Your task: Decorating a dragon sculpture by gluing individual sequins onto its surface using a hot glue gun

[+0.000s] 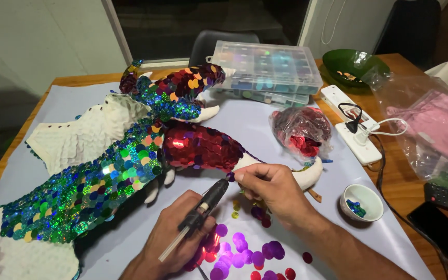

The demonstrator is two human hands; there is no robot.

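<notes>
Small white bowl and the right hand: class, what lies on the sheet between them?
In the head view, only bare pale sheet lies between the small white bowl, which holds blue sequins, and the right hand.

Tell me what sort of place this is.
Probably a home craft table: a sequin-covered figure, a glue gun in the left hand, clear bead boxes and loose purple sequins on a paper-covered table.

Head camera, looking down, close over table
</notes>
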